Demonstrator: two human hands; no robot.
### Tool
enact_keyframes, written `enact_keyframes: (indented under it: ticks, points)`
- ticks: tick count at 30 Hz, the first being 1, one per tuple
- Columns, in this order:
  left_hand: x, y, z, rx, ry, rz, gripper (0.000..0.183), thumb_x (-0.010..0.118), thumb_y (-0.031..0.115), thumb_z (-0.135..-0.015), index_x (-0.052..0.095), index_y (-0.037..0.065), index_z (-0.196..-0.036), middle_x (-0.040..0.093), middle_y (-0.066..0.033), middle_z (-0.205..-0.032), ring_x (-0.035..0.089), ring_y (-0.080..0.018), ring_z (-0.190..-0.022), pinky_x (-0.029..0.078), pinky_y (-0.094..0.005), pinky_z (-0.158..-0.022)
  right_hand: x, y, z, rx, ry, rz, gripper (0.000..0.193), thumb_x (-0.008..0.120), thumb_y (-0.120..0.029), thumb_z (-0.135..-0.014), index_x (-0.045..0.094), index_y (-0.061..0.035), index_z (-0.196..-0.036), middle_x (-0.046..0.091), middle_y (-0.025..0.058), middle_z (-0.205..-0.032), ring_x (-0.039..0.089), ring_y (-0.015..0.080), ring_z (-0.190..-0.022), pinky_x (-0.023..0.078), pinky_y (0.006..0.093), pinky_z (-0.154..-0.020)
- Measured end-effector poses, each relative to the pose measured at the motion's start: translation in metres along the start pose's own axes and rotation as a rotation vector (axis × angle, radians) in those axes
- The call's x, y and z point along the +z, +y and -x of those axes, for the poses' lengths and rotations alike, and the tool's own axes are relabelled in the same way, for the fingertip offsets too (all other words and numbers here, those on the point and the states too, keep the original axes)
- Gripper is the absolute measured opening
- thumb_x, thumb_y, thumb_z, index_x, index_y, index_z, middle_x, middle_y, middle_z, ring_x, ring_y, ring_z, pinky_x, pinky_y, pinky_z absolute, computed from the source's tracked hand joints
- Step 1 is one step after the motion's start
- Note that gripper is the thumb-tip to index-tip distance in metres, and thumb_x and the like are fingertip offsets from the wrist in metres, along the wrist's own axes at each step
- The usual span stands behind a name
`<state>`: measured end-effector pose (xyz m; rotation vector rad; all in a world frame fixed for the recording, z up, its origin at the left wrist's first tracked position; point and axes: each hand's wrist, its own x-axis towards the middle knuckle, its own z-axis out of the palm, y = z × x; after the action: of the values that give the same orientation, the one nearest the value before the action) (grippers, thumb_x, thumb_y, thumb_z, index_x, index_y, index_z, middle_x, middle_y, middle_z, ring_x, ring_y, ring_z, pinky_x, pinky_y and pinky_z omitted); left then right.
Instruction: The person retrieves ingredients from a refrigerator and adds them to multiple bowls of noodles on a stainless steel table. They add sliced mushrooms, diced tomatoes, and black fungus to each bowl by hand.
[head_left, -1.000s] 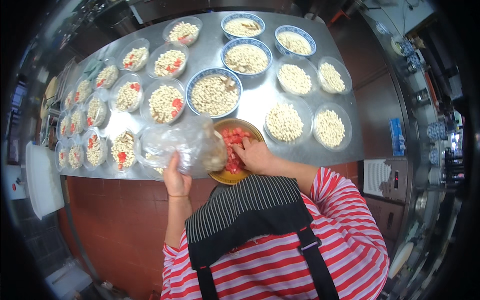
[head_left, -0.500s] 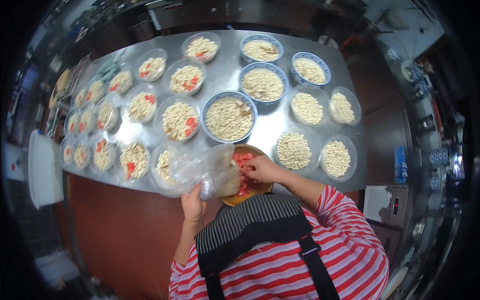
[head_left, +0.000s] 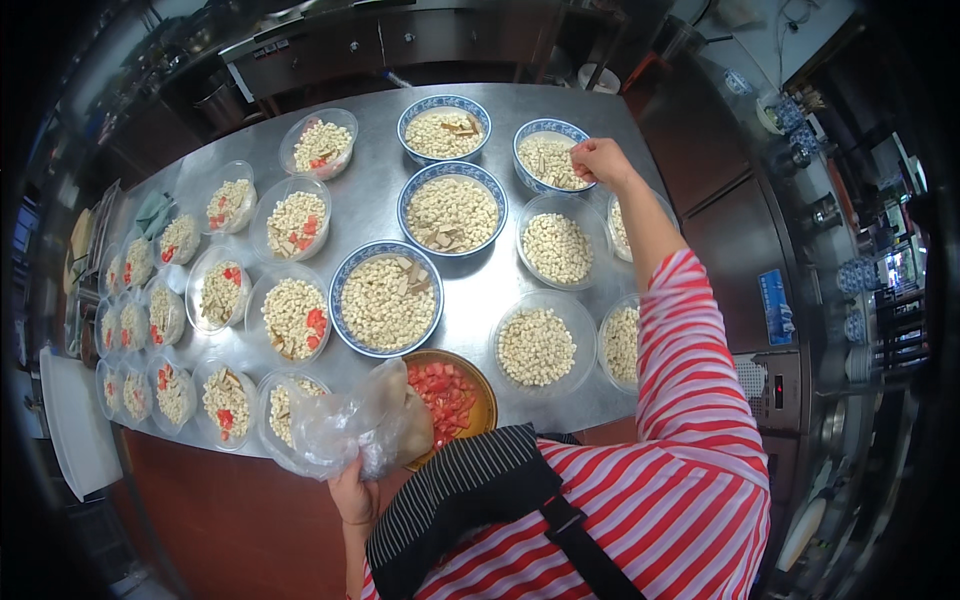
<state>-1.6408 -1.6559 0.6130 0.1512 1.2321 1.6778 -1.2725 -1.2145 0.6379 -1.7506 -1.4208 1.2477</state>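
My left hand grips a clear plastic bag at the table's near edge. Something tan shows through the bag's right end. Beside and partly under it stands a brown-yellow bowl of chopped red pieces. My right arm stretches to the far right, where my right hand is pinched closed over a blue-and-white bowl of pale round pieces. Whatever lies between those fingertips is hidden. Three more blue-and-white bowls, including the nearest one, hold pale pieces with tan slices on top.
On the left of the steel table stand several clear plastic bowls of pale pieces, many with red bits. More clear bowls of plain pale pieces stand at the right, some partly behind my sleeve. A dark cabinet stands beyond the right edge.
My right hand has left the bowl of red pieces and reached far right over a blue-and-white bowl. My left hand still holds the bag. The view has shifted, and tan slices show more clearly.
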Motion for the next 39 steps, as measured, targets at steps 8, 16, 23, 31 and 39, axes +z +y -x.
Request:
enact_keyframes:
  ticks: [8,16,23,31,39]
  points:
    - [0.010,-0.010,-0.013,0.048,-0.012,0.002,0.046,0.049,-0.007,-0.077,0.042,0.000,-0.121,0.049,-0.0111,-0.118,0.047,-0.0238,-0.108,0.036,-0.0363,-0.096,-0.028,0.020,-0.067,0.087,-0.117,0.515,0.016,0.059,-0.006,-0.074,0.064,0.0021,-0.087,0.063,0.0084,-0.065,0.060,0.0131,-0.052,0.046,0.0253,-0.043]
    - [0.007,-0.014,-0.001,0.055,0.017,-0.013,0.047,0.048,-0.007,-0.078,0.039,0.001,-0.124,0.047,-0.0116,-0.120,0.046,-0.0249,-0.110,0.035,-0.0388,-0.096,-0.039,0.010,-0.069,0.067,0.030,0.371,0.012,0.059,-0.010,-0.076,0.063,0.0011,-0.078,0.061,0.0076,-0.067,0.058,0.0132,-0.054,0.047,0.0249,-0.045]
    - [-0.003,-0.019,0.007,0.047,0.080,-0.026,0.047,0.047,-0.008,-0.079,0.038,0.002,-0.124,0.047,-0.0112,-0.119,0.046,-0.0249,-0.110,0.035,-0.0392,-0.096,-0.035,0.030,-0.078,-0.027,-0.122,0.871,0.017,0.054,-0.003,-0.078,0.062,0.0002,-0.093,0.061,0.0087,-0.074,0.059,0.0141,-0.056,0.052,0.0256,-0.053]
    - [0.009,-0.010,0.010,0.049,0.046,-0.054,0.049,0.048,-0.006,-0.078,0.037,0.001,-0.125,0.046,-0.0116,-0.121,0.045,-0.0249,-0.111,0.035,-0.0392,-0.097,-0.032,0.015,-0.071,-0.020,-0.074,0.888,0.019,0.051,-0.002,-0.076,0.063,0.0027,-0.091,0.064,0.0145,-0.083,0.064,0.0219,-0.064,0.053,0.0315,-0.055]
    - [-0.009,-0.019,0.006,0.021,0.091,0.131,0.033,0.047,0.009,-0.086,0.046,-0.005,-0.116,0.051,-0.0121,-0.116,0.049,-0.0228,-0.107,0.037,-0.0373,-0.094,0.017,-0.020,0.014,-0.045,-0.219,0.124,0.020,0.054,-0.019,-0.086,0.061,-0.0018,-0.093,0.058,0.0003,-0.075,0.050,0.0046,-0.058,0.041,0.0178,-0.049]
